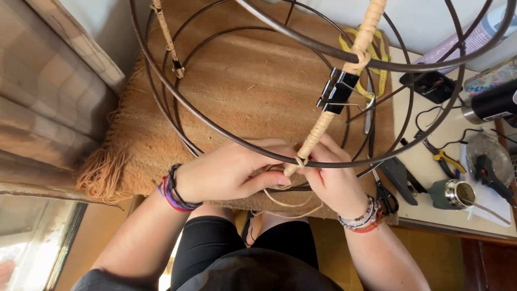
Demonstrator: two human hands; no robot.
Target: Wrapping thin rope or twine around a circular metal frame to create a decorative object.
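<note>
1. Left hand (229, 172) and right hand (331, 175) pinch the cord (293, 203) at the wrapped strut (318, 132), low on the wire frame (226, 134).
2. We judge steady tension keeps turns tight.

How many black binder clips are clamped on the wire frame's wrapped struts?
2: a large binder clip on the right strut above the hands, a small binder clip on the upper-left strut. Others may be hidden.

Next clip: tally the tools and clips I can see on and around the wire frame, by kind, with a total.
Black binder clips on the wrapped struts: 2 (large, small)
Scissors: 1
Pliers with yellow and blue handles: 1
Yellow measuring tape: 1
Total: 5
Both hands (left hand, right hand) pinch cord at the wire frame.
</note>
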